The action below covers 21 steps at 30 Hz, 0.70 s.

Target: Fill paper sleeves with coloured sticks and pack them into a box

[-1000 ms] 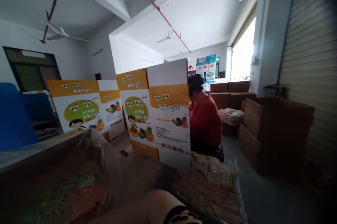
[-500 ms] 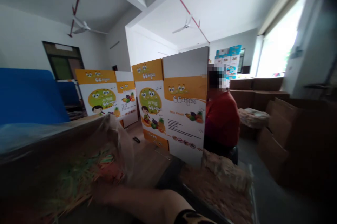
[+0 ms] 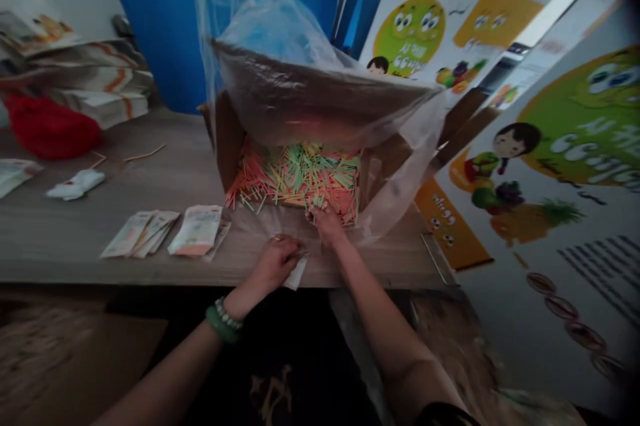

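A plastic-lined cardboard box (image 3: 227,139) lies open toward me on the table, with many thin pink, green and yellow sticks (image 3: 300,173) inside. My right hand (image 3: 325,223) is at the box's front edge, its fingers closed around some of the sticks. To its left, my left hand (image 3: 280,256) is closed on a small whitish packet (image 3: 297,273) at the table's front edge. Further left lie two groups of printed packets, one fanned out (image 3: 140,233) and one stacked (image 3: 197,229).
Large printed cartons (image 3: 545,146) stand to the right. A blue panel (image 3: 155,33) rises behind the box. On the grey table (image 3: 135,186), a red bag (image 3: 50,126), bundled packets (image 3: 105,79) and a white crumpled piece (image 3: 76,184) sit at the left.
The view has swung left and down onto the table. Both hands now show; before, only a blurred arm reached into the box. The person in red is out of view.
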### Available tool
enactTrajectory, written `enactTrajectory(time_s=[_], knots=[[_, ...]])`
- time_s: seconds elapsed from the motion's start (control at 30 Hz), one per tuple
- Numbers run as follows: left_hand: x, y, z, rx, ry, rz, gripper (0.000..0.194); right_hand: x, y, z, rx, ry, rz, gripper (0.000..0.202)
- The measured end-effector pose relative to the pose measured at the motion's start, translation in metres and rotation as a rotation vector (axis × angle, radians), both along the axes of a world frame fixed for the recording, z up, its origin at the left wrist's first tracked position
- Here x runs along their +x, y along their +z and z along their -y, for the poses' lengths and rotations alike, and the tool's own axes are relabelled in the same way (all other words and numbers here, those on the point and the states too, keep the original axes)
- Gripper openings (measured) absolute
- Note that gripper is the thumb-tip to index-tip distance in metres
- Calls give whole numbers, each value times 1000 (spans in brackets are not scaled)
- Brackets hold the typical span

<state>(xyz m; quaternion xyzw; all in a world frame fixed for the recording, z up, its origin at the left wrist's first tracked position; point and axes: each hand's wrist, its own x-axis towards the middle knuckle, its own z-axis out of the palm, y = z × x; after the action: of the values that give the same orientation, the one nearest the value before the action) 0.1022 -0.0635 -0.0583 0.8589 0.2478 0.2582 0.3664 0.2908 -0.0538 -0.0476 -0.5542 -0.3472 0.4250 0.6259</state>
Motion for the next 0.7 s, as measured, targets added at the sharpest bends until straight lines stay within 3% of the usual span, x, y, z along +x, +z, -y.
enactTrajectory(time_s=[0.13, 0.27, 0.43, 0.6, 0.7], knots=[[-7, 6, 9, -236, 114, 148, 12, -6, -5, 9, 69, 60, 281, 10], [-12, 21, 0, -384, 221, 281, 12, -14, -2, 14, 125, 105, 555, 10], [1, 47, -20, -422, 156, 291, 10, -34, -12, 10, 68, 158, 627, 8], [14, 44, -23, -377, 103, 250, 12, -43, -22, 8, -63, 106, 743, 7], [14, 42, -26, -306, 193, 237, 13, -43, -18, 8, -15, 185, 762, 13]])
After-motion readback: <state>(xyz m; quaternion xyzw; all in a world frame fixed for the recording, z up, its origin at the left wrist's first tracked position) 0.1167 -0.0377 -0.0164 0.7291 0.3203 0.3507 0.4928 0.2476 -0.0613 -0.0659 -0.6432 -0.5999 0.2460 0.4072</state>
